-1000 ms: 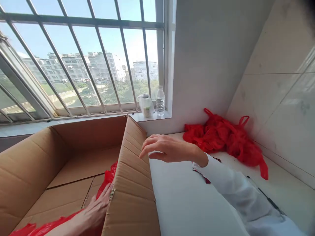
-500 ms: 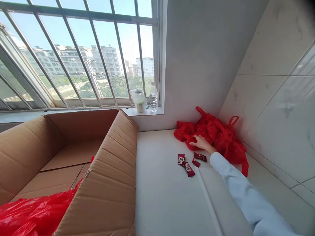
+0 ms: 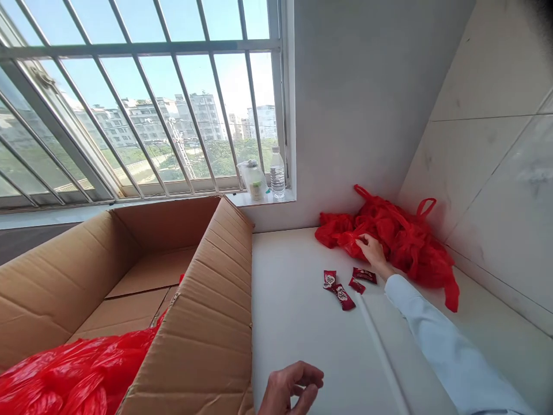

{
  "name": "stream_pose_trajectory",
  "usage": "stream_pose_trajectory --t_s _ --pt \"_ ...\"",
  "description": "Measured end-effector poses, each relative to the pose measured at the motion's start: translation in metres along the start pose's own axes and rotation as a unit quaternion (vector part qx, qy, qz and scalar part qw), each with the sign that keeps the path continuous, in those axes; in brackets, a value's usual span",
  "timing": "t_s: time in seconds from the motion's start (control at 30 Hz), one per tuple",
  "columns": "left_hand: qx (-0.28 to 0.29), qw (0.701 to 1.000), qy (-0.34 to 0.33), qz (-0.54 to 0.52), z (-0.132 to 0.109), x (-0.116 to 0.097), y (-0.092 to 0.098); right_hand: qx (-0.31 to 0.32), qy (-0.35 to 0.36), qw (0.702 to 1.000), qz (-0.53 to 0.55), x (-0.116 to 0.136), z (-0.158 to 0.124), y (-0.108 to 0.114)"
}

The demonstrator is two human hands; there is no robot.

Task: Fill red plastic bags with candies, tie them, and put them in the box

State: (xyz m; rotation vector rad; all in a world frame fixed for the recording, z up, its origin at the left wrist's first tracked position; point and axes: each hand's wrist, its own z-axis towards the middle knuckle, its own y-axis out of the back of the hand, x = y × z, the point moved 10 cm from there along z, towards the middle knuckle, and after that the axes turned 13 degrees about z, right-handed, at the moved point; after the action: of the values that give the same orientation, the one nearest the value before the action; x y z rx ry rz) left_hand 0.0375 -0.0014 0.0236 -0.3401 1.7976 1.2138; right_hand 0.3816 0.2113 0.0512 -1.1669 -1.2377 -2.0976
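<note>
A heap of red plastic bags (image 3: 415, 239) lies against the wall at the back right of the white surface. My right hand (image 3: 375, 253) is at its front left, thumb and fingers pinching a fold of the thin plastic. My left hand (image 3: 294, 387) hovers at the bottom edge of the view, fingers curved and apart from the thumb, holding nothing. Between the hands lie several small dark-red wrapped sachets (image 3: 344, 297), in a loose cluster just in front of the bags. A thin white strip (image 3: 382, 351) runs from them toward me.
An open cardboard box (image 3: 203, 317) stands on the left, with a red plastic bag (image 3: 78, 369) inside. A water bottle (image 3: 277, 173) and a cup in a clear bag (image 3: 254, 183) stand on the sill of the barred window. A tiled wall (image 3: 488, 173) bounds the right side.
My left hand has come into view from below. My right hand's fingers have drawn together on the red plastic, lifting a fold slightly. The view has shifted a little.
</note>
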Motion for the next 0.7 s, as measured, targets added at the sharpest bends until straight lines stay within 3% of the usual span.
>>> stream_pose_trajectory --t_s 0.2,0.37,0.47,0.57,0.63,0.7 --pt "-0.099 0.992 0.019 -0.071 0.036 -0.004 0.012 -0.028 0.043 0.979 0.195 0.046 -0.020 0.024" --pt "-0.212 0.962 0.066 -0.160 0.044 0.019 0.031 0.004 0.094 0.954 0.284 0.110 -0.061 0.012" --pt "-0.284 0.936 0.101 -0.182 0.035 0.038 0.042 0.062 0.125 0.949 0.284 0.147 -0.119 -0.018" --pt "-0.347 0.914 0.117 -0.173 0.018 0.050 0.051 0.160 0.162 0.940 0.255 0.171 -0.197 -0.057" --pt "-0.371 0.909 0.117 -0.151 0.007 0.054 0.056 0.242 0.198 0.922 0.227 0.177 -0.247 -0.078" --pt "-0.371 0.914 0.112 -0.120 0.002 0.055 0.059 0.283 0.205 0.912 0.215 0.170 -0.276 -0.084"
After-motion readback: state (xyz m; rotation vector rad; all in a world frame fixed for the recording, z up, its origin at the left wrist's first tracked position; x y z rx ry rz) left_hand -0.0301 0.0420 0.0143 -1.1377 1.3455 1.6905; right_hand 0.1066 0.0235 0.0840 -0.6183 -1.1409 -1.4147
